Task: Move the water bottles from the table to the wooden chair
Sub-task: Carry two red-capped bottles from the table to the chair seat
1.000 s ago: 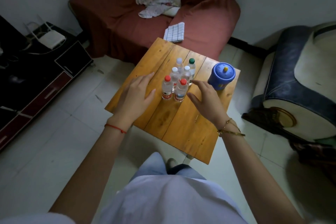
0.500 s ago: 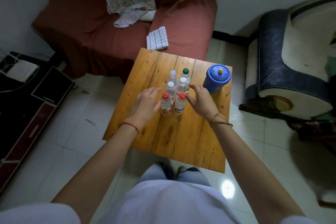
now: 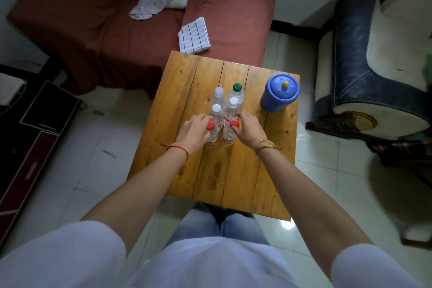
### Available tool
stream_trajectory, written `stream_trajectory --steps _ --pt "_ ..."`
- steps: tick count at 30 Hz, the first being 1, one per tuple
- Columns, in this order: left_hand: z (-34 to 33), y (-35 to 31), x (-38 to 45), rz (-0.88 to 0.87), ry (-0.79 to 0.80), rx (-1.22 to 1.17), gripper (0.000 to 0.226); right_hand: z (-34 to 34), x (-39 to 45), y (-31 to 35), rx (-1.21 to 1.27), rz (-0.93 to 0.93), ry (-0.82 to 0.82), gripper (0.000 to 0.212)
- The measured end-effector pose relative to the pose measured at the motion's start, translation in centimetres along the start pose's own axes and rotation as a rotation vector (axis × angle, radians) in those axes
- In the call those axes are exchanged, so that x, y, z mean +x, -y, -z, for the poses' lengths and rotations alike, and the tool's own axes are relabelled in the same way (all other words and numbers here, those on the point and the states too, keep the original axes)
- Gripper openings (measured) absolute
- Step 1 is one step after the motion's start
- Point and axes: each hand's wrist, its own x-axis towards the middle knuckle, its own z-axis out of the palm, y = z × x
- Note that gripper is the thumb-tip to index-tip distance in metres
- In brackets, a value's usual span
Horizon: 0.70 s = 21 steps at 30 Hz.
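Several small clear water bottles stand in two rows on the wooden table (image 3: 187, 91). The two nearest have red caps, the left one (image 3: 211, 126) and the right one (image 3: 228, 135). Behind them stand three white-capped bottles (image 3: 216, 111) and a green-capped one (image 3: 237, 88). My left hand (image 3: 194, 131) is curled around the left red-capped bottle. My right hand (image 3: 249, 130) is wrapped around the right red-capped bottle. Both bottles stand on the table. No wooden chair is clearly in view.
A blue lidded jar (image 3: 280, 93) stands at the table's right edge. A red sofa (image 3: 105, 30) with a checked cloth (image 3: 194, 38) lies beyond the table. A navy and cream armchair (image 3: 374, 65) is on the right, a black cabinet (image 3: 35, 124) on the left.
Both hands have moved in from either side and closed around the two red-capped bottles. The view has shifted so the table sits lower and more central.
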Motion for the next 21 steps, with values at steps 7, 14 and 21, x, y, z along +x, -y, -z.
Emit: stream_trajectory --steps 7,14,21 --pt "-2.3 0.7 1.8 0.007 0.073 -0.028 0.039 -1.6 1.9 -1.0 -0.020 -0.013 0.072 0.034" --pt "-2.5 1.2 3.5 0.024 0.106 -0.012 0.039 -2.5 3.0 -1.0 -0.012 -0.014 0.051 0.028" --pt "-2.5 0.9 3.9 0.059 0.135 -0.038 0.040 -3.1 3.8 -0.8 0.005 -0.062 0.039 0.031"
